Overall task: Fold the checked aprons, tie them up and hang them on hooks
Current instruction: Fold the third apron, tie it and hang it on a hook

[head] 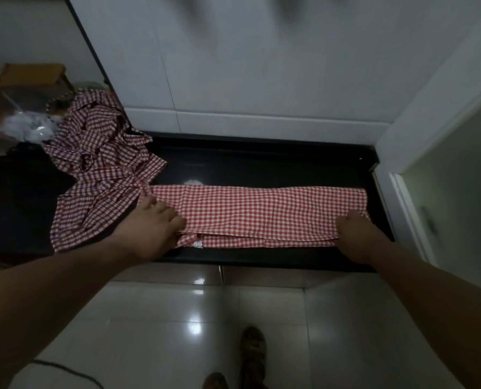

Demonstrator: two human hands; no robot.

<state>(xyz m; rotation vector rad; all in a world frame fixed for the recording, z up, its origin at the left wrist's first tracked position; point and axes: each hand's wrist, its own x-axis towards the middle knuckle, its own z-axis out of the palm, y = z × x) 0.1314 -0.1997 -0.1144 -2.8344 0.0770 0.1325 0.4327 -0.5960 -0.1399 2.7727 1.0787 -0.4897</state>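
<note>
**Two hands hold a folded checked apron flat on a dark ledge**

A red and white checked apron lies folded into one long, narrow strip across a black ledge, which runs along the foot of a white wall. The strip reaches almost to the ledge's right end. Several layers show along its near edge.

Both bare arms reach forward and down from the bottom corners of the view, one to each end of the strip. The left hand lies palm down on the left end, its fingers straight and spread, pressing on the cloth rather than closing round it. The right hand sits on the near right corner, knuckles up and fingers curled. Whether they pinch the cloth or only bear down on it cannot be told.

Placing a hand at each end likely keeps the layers taut and square, ready for the next fold or for rolling and tying.

A crumpled pile of more checked aprons lies at the ledge's left end, touching the strip beside the left hand. These look unfolded, so much of the task seems to remain. No hook can be made out.

Below lies a glossy tiled floor, with the person's sandals near the bottom edge.
</note>
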